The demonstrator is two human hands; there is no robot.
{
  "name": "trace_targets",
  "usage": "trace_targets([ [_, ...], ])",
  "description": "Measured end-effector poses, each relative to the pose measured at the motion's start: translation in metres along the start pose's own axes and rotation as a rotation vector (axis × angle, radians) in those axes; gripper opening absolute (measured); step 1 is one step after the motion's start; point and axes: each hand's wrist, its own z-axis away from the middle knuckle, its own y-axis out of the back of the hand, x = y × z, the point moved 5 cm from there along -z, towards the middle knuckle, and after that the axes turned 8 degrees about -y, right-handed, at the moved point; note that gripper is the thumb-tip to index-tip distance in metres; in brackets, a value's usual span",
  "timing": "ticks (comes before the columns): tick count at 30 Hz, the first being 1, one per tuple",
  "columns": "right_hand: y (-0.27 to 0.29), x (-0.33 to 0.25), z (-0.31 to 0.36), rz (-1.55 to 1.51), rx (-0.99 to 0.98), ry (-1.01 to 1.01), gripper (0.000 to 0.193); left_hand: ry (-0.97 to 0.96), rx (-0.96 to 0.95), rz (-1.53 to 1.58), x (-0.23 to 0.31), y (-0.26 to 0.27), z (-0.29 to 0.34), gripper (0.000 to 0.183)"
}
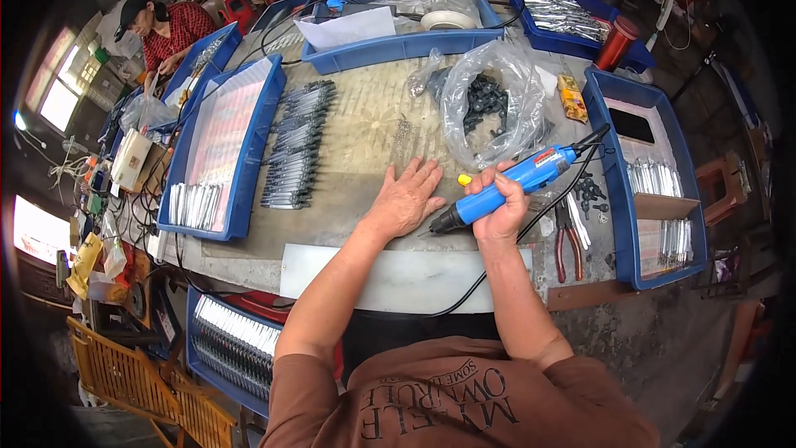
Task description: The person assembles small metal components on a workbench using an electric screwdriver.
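My right hand (497, 207) grips a blue electric screwdriver (518, 182) with a yellow button and a black cord, its black tip pointing down-left at the table. My left hand (406, 195) lies flat, fingers spread, on the grey work surface (348, 141) just left of the tip. Whatever sits under the palm is hidden. Ahead of both hands stands a clear plastic bag of small black parts (489, 99).
Rows of dark slim parts (298, 141) lie left of my hands, beside a blue tray (224, 149) with metal pieces. Red-handled pliers (568, 241) lie at right, next to another blue tray (655, 182). Another person (166, 29) works at far left. More blue trays sit behind.
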Motion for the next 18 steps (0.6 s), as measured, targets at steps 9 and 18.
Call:
trace_targets([
  [9, 0.005, -0.001, 0.000, 0.108, 0.023, 0.036, 0.026, 0.141, 0.043, -0.177, -0.043, 0.008, -0.017, 0.056],
  [18, 0.003, 0.002, 0.003, 0.062, 0.029, 0.012, 0.026, 0.260, -0.074, -0.068, -0.039, 0.003, -0.006, 0.063],
])
